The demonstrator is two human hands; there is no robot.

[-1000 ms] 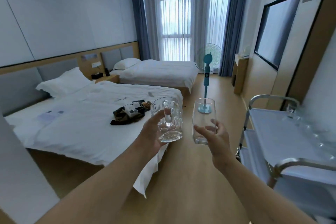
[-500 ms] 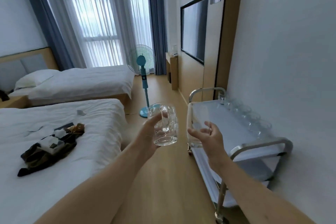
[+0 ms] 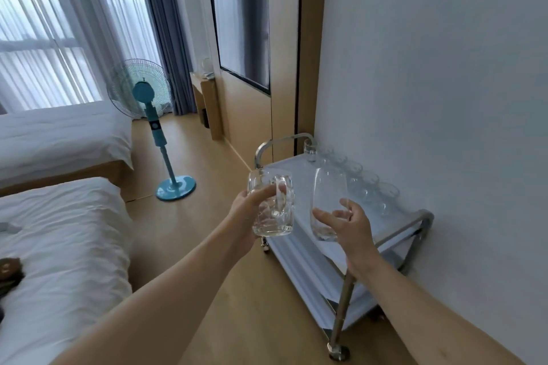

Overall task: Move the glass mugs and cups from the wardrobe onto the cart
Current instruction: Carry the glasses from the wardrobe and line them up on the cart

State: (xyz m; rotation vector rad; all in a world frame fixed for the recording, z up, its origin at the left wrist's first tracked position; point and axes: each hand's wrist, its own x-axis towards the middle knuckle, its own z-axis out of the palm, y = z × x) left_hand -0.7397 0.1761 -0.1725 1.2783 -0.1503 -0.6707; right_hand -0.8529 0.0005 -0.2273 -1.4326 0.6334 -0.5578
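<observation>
The left hand (image 3: 252, 210) has its grip clamped on a handled glass mug (image 3: 271, 204), held upright in the air just left of the cart (image 3: 415, 224). The right hand's (image 3: 348, 225) grip is wrapped around a smooth glass cup (image 3: 327, 187) above the cart's top shelf. A row of glass cups (image 3: 360, 178) already lines the shelf's wall-side edge.

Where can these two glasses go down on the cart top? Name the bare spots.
The cart top is bare along its room side, from the far handle to the near rail, left of the row of glasses. It is crowded along the wall edge, where that row stands.
</observation>
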